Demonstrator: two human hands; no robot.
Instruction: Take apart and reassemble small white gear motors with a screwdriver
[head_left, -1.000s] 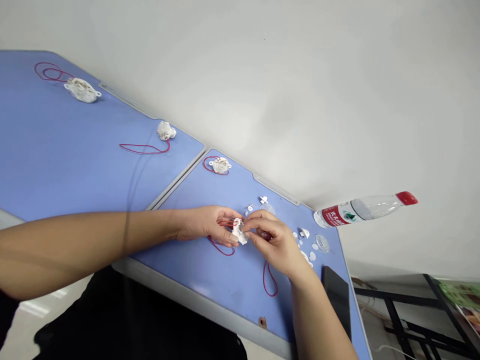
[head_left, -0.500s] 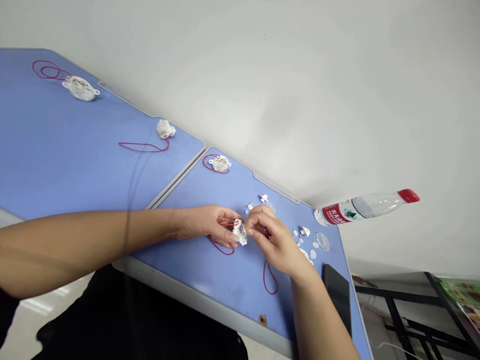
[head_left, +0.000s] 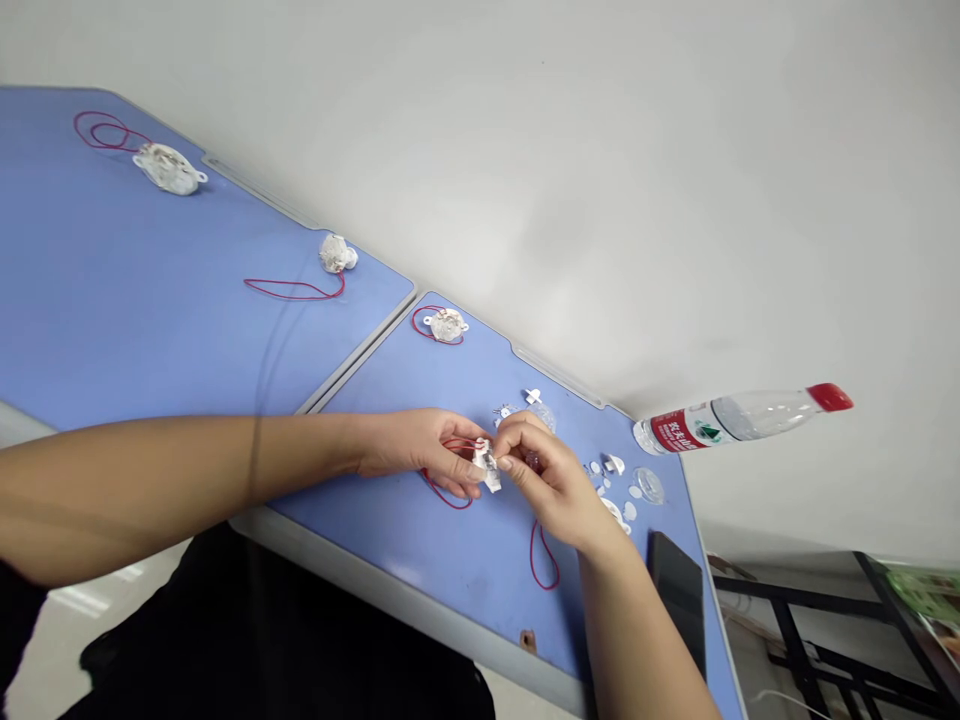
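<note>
The left hand grasps a white housing; whether the right hand beside it pinches anything, I cannot tell

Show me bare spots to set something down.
Widest: the left blue tabletop, between the oval white plastic casing and the left forearm. Smaller: the right blue tabletop, between its near edge and two thin red wire loops. Crowded: small white plastic parts around the right hand.

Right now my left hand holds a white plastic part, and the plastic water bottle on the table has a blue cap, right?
Not quite: the head view shows the plastic water bottle on the table has a red cap, not a blue one. Your left hand does hold a white plastic part.
</note>
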